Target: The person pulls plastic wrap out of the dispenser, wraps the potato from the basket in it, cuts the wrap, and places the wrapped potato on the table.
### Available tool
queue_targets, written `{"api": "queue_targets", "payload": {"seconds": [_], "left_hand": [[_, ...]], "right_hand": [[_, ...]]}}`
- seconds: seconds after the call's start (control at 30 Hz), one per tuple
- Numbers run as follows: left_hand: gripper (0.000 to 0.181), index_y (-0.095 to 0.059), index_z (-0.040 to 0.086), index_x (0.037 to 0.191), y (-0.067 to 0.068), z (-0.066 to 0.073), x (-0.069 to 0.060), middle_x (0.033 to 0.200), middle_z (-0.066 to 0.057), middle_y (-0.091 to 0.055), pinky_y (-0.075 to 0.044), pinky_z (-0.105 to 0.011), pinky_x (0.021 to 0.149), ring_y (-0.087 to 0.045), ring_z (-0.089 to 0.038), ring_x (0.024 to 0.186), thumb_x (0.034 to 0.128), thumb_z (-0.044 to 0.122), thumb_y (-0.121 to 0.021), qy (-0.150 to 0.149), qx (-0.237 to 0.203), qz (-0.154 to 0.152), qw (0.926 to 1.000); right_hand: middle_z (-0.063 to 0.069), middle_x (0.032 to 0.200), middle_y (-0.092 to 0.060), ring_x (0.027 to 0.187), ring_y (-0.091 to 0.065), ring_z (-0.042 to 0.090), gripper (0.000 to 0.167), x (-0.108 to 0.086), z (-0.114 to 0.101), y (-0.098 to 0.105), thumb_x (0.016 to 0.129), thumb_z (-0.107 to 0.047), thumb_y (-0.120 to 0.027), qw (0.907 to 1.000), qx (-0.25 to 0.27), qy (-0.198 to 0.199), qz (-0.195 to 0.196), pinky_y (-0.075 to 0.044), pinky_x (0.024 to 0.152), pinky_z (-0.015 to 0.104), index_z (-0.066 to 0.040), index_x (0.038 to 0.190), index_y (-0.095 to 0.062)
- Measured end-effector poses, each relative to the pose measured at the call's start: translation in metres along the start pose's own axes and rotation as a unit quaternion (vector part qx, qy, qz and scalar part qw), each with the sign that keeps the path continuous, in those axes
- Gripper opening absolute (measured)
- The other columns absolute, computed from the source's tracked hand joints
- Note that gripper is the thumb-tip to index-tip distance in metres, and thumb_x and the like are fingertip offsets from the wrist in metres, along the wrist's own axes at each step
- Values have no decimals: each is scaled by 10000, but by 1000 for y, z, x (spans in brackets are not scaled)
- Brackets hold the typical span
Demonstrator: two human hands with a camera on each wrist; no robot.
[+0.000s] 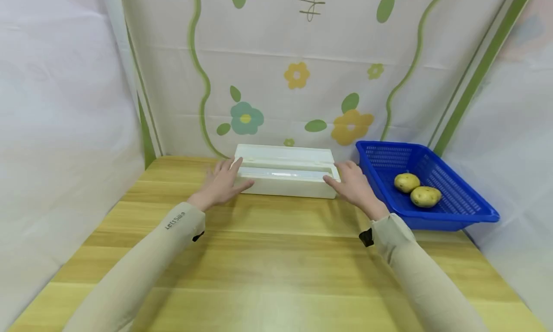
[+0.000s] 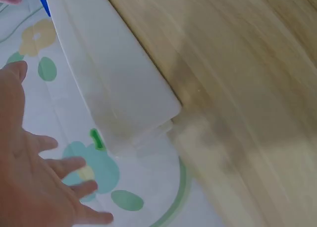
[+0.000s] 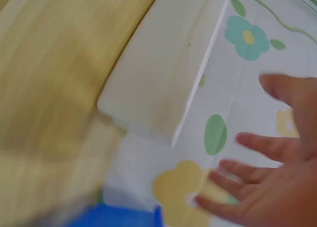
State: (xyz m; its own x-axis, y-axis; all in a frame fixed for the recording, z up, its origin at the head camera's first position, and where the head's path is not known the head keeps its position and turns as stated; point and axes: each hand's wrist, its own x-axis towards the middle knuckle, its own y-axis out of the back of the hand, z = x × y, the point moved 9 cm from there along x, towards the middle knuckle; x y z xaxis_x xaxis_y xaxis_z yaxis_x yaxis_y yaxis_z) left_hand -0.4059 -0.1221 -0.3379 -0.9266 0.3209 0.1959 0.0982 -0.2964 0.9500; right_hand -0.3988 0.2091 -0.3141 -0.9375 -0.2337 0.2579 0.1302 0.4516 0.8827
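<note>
A long white box (image 1: 287, 187) stands at the table's back edge in the head view, its lid (image 1: 285, 153) tilted up behind it and a pale, shiny roll or strip (image 1: 285, 173) inside. My left hand (image 1: 219, 182) is at the box's left end, fingers spread; my right hand (image 1: 353, 181) is at its right end, likewise spread. Neither hand grips anything; whether they touch the box cannot be told. In the left wrist view the left hand (image 2: 37, 172) is beside the box (image 2: 119, 83). The right wrist view has the right hand (image 3: 277, 172) beside the box (image 3: 148, 73).
A blue basket (image 1: 436, 220) stands at the back right, close to my right forearm, with two potatoes (image 1: 407, 182) in it. A wooden table (image 1: 276, 265) extends in front of the box. White patterned cloth (image 1: 268, 49) hangs behind and at both sides.
</note>
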Motion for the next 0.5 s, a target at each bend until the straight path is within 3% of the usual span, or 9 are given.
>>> {"api": "queue_targets", "payload": {"seconds": [0.07, 0.2, 0.33, 0.5], "left_hand": [[877, -180, 65, 1568, -2, 2, 2, 1588, -200, -178, -60, -677, 1086, -138, -434, 1422, 961, 627, -467, -269, -416, 34, 9988], [804, -277, 30, 1530, -1, 3, 9, 1544, -207, -280, -174, -573, 1113, -210, -411, 1394, 962, 516, -576, -619, -1112, 210, 9916], [708, -437, 11, 1443, 3, -5, 16, 1465, -178, -406, -263, -567, 1077, -294, -404, 1350, 907, 377, -720, -761, -1569, 392, 9839], [593, -563, -16, 1331, 5, -20, 21, 1393, -202, -478, -280, -585, 1065, -364, -408, 1309, 856, 252, -796, -865, -1727, 384, 9804]], "right_hand": [[275, 1347, -500, 1272, -415, 444, 540, 0, -1, 8, 985, -345, -614, 9971, 481, 320, 489, -341, 1012, 602, 55, 1339, -540], [210, 1227, -609, 1172, -519, 389, 340, -2, 2, 18, 941, -204, -691, 9862, 1087, 652, 1065, -405, 972, 550, 12, 1202, -657], [173, 1208, -618, 1123, -548, 371, 295, 1, 7, 15, 920, -194, -721, 9809, 1536, 610, 1030, -444, 930, 541, -28, 1162, -687], [168, 1219, -622, 1116, -562, 341, 329, 11, 18, 1, 915, -202, -730, 9741, 2038, 367, 911, -452, 938, 531, 0, 1170, -684]]}}
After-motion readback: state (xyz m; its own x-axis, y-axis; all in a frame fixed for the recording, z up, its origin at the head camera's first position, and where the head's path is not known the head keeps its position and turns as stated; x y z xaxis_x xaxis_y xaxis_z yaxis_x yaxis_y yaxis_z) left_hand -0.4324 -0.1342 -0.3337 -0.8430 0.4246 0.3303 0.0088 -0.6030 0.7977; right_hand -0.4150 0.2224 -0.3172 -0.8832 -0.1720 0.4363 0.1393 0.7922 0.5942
